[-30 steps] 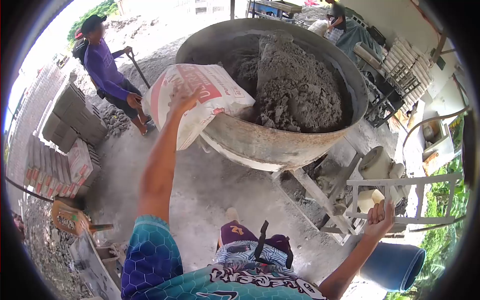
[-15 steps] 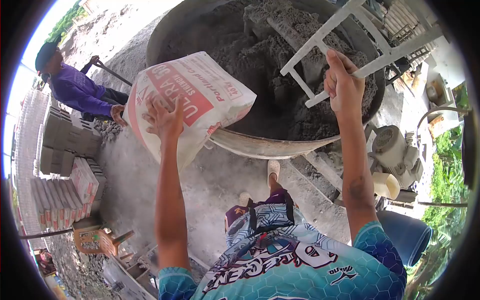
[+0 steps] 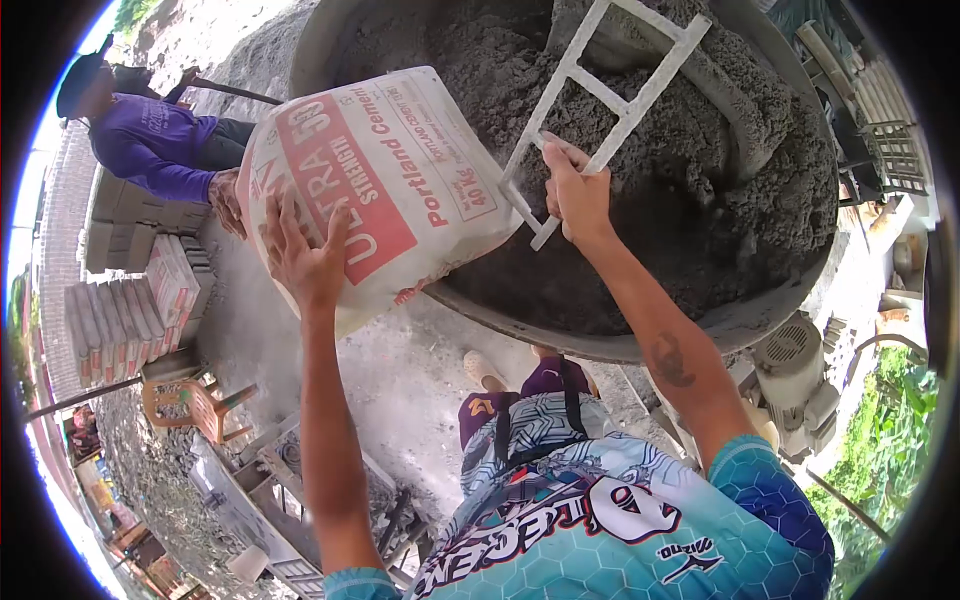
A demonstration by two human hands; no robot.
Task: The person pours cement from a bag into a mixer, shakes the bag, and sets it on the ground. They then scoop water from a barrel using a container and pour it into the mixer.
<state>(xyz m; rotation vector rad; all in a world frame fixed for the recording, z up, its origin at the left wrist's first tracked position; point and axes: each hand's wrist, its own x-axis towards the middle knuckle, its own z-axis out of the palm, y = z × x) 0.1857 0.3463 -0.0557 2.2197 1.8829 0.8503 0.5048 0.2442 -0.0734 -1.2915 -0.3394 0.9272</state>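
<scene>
While my left hand (image 3: 305, 262) is spread flat with its fingers splayed against the underside of the white and red paper cement sack (image 3: 375, 185), the sack sits tilted over the rim of the big round grey metal mixer drum (image 3: 640, 345), its printed face turned up toward me. I can read "Portland Cement" on it (the letters run sideways from where I look). My right hand (image 3: 573, 192) is clenched around the lower end of a white ladder-shaped metal frame (image 3: 610, 95), which slants up and away across the drum's mouth. The sack and the frame are just beside each other, the sack's right edge close to my right knuckles; whether they touch I cannot tell. Inside the drum lies a heaped load of damp grey mortar mix (image 3: 690, 150), piled higher on the right side.

Below the drum's rim I see the pale dusty concrete floor (image 3: 400, 370) and my own foot in a light shoe (image 3: 483, 368). Off to the upper left a person in a purple long-sleeved shirt (image 3: 150, 145) bends near the sack, one hand close to its far corner. Behind that person stand stacked grey concrete blocks (image 3: 125, 225), and beside them more bagged cement stacked on edge (image 3: 120, 330). An orange plastic chair (image 3: 190, 405) stands lower left.
</scene>
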